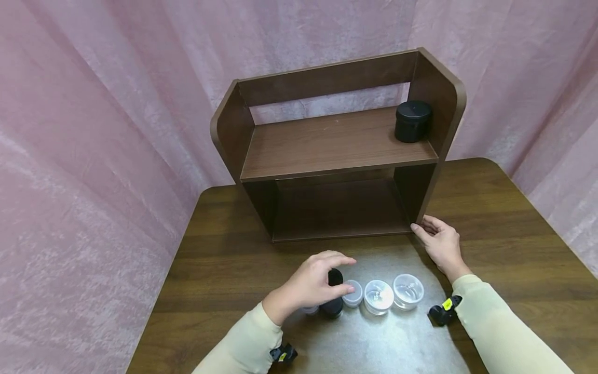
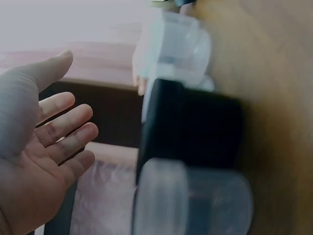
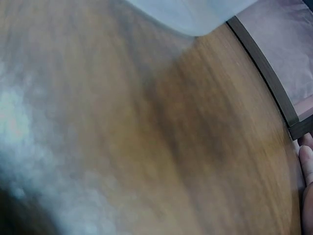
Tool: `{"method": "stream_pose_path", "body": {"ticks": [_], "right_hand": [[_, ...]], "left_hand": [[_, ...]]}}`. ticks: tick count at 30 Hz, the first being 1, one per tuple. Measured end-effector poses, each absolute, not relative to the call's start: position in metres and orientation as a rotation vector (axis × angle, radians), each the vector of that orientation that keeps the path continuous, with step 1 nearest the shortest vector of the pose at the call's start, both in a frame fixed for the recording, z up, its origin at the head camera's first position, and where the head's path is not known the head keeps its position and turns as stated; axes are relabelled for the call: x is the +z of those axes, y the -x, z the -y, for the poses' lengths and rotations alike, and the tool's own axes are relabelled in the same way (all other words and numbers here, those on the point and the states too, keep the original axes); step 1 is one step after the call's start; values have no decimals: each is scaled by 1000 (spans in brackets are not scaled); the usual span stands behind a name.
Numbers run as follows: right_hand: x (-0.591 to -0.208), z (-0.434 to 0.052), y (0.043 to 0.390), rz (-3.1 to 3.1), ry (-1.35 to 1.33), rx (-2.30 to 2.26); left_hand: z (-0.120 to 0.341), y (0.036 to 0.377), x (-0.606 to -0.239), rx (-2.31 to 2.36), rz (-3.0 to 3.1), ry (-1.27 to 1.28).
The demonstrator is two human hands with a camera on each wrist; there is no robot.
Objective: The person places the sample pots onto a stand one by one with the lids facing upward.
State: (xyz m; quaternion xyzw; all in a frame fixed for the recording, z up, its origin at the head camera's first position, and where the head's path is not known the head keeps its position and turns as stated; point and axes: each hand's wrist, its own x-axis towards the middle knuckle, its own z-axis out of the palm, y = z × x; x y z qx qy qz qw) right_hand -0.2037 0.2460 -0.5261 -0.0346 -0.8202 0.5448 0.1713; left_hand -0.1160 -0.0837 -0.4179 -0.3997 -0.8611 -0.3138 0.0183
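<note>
Black plastic is what my left hand (image 1: pixel 310 284) is after: a black jar (image 1: pixel 334 300) standing in the row of small jars at the near edge of the wooden table (image 1: pixel 504 244). From the head view the hand arches over that jar with fingers spread and relaxed, thumb low beside it. The left wrist view shows the palm (image 2: pixel 34 161) wide and the fingers straight, apart from the jar's dark side (image 2: pixel 195 132), so nothing is gripped yet. Just right of the black jar stand three clear jars: a small one (image 1: pixel 353 293) touching or nearly touching it, then a middle one (image 1: pixel 378 297) and an outer one (image 1: pixel 408 291). Another pale jar (image 1: pixel 310 309) peeks out under the hand, mostly hidden.

My right hand (image 1: pixel 439 241) rests at the lower right corner of the brown shelf unit (image 1: pixel 336 150), fingertips touching its side panel, holding nothing. In the right wrist view the fingertips (image 3: pixel 305 161) sit at the frame edge beside the panel; the rest is blurred table.

One black jar with a lid (image 1: pixel 412 121) already sits at the right end of the upper shelf.

I judge this to be the reach, just short of the grasp. Next I would need to close fingers and thumb round the black jar without knocking its clear neighbour, then lift it straight up.
</note>
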Motion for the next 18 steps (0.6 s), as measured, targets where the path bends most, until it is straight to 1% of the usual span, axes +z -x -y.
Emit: {"method": "stream_pose_path", "body": {"ticks": [5,12,18], "right_hand": [[-526,-246,203,2340,108,1541],[-526,-246,202,2347,111,1536],[-526,-246,202,2335,111,1549]], "left_hand": [[68,112,-429,-750,2740,1285],[50,111,-436,-607,2806,1356],[44,115,-441,-545,2824,1366]]}}
